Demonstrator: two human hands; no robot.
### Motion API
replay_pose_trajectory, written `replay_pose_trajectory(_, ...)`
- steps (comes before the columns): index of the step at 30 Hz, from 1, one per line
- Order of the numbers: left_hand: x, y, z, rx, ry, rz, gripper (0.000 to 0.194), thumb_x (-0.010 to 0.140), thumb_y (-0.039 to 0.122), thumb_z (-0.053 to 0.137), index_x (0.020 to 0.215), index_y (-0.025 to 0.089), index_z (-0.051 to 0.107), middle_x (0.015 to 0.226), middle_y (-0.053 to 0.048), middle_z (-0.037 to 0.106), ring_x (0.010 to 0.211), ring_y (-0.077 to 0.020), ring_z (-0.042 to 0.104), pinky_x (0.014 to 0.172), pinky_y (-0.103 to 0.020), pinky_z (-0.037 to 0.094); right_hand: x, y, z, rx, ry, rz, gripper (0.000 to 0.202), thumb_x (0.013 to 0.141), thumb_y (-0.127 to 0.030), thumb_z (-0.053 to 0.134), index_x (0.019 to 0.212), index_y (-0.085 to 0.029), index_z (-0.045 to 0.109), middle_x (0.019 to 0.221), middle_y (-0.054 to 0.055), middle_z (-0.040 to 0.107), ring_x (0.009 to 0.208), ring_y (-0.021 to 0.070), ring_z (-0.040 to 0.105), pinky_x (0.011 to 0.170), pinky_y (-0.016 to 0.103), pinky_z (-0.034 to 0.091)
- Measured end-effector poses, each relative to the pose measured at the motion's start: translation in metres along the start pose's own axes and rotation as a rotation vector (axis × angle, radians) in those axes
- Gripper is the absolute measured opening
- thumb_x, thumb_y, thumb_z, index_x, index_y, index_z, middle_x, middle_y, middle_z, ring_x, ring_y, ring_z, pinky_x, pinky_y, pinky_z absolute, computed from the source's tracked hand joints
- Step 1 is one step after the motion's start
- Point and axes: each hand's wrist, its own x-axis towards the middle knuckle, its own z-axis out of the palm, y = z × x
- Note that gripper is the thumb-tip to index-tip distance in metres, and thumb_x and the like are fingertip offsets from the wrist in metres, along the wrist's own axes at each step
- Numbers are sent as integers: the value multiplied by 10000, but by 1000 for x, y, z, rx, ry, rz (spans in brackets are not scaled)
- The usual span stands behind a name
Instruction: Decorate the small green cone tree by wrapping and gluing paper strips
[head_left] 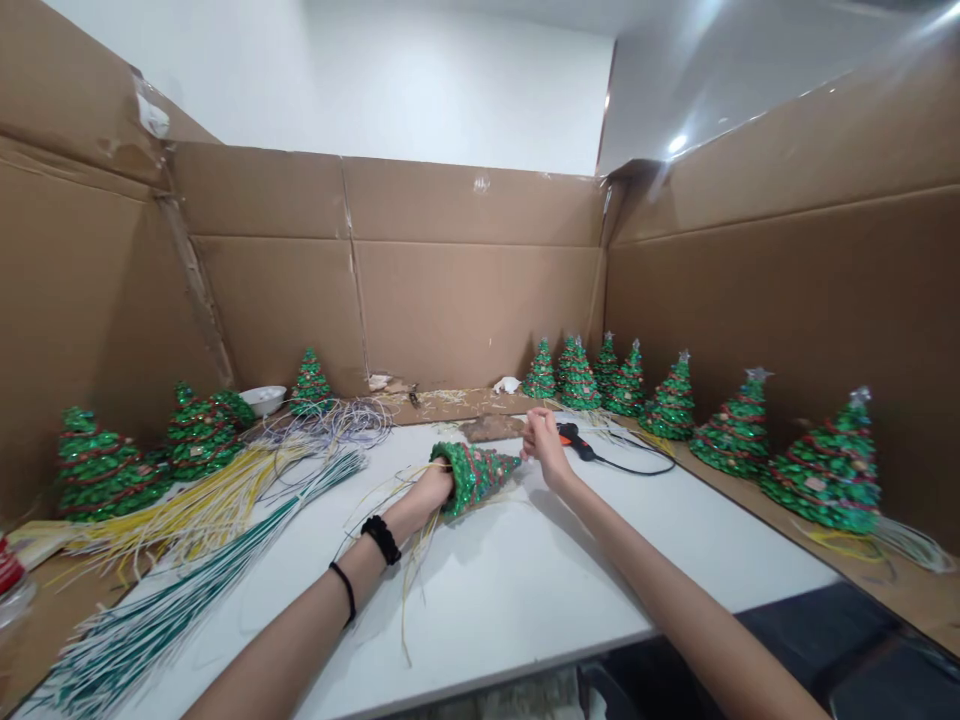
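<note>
A small green Christmas tree [480, 474] with red garland lies on its side above the white table, its tip to the right. My left hand [439, 485] reaches into its hollow base and holds it from inside, with the fingers hidden. Loose yellow wires [418, 570] trail from the base. At the tree's tip is my right hand [545, 447], fingers pinched together; whatever they hold is too small to make out. Just behind that hand rests a black and orange glue gun [576, 440] with a black cord.
Finished-looking trees [739, 425] stand along the right, several with silver stars. More trees [201, 435] are at the left beside a white bowl [262, 400]. Bundles of yellow wires [202, 500] and green-white wires [187, 580] cover the table's left. Cardboard walls [480, 300] enclose the table.
</note>
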Motion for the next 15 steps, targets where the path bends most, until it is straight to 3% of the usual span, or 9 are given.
replay_pose_trajectory(3, 1, 1, 0, 21, 48, -30, 231, 650, 172, 656, 878, 137, 634, 656, -23, 680, 527, -132, 587, 530, -238, 462, 1, -7, -2, 35, -4, -13, 285, 721, -373, 497, 949, -279, 356, 550, -130, 398, 345, 51, 272, 348, 175, 301)
replay_pose_trajectory(5, 0, 4, 0, 9, 26, -26, 210, 651, 181, 654, 854, 127, 646, 679, -41, 691, 539, -139, 599, 536, -243, 467, -1, -14, -2, 116, -21, -47, 282, 704, -350, 514, 950, -271, 401, 621, -93, 493, 399, 67, 390, 414, 213, 395)
replay_pose_trajectory(8, -1, 6, 1, -23, -12, -6, 213, 642, 217, 679, 831, 117, 665, 694, -61, 702, 560, -155, 616, 512, -237, 458, -6, -24, -1, 276, -121, -33, 250, 725, -392, 513, 926, -249, 475, 882, 17, 635, 656, 149, 599, 643, 338, 516)
replay_pose_trajectory(10, 0, 6, 0, -34, -11, -6, 245, 633, 248, 700, 834, 112, 674, 685, -70, 704, 572, -172, 626, 488, -238, 450, -12, -25, 3, 291, -181, -27, 268, 725, -405, 554, 930, -244, 493, 1002, 54, 644, 829, 199, 631, 770, 395, 507)
replay_pose_trajectory(15, 5, 4, 0, -84, -25, 25, 287, 622, 271, 729, 849, 99, 689, 687, -81, 710, 636, -198, 648, 596, -283, 504, -37, -11, 27, 44, -260, -139, 250, 780, -435, 590, 836, -243, 439, 844, 19, 653, 908, 198, 620, 885, 372, 447)
